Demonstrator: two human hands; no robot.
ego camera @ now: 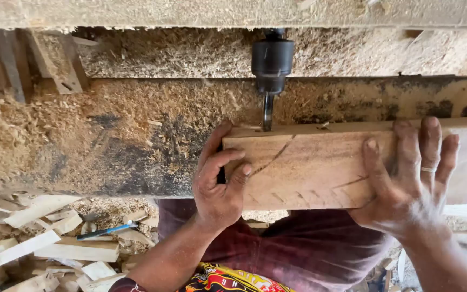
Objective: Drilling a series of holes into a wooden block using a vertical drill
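Note:
A thick wooden plank (309, 167) lies across a sawdust-covered machine table (109, 135), with dark pencil-like lines and small notches on its face. My left hand (220, 181) grips the plank's left end, fingers curled over the end grain. Flat on the plank's right part rests my right hand (412, 178), fingers spread and a ring on one finger. A black drill chuck (272, 59) with a bit (267, 113) meets the plank's far edge just right of my left hand.
Sawdust and shavings cover the table and the beam (233, 13) behind the chuck. Wooden offcuts (33, 238) and a blue pen-like tool (106, 231) lie on the floor at lower left. My dark red clothing (298, 249) fills the lower middle.

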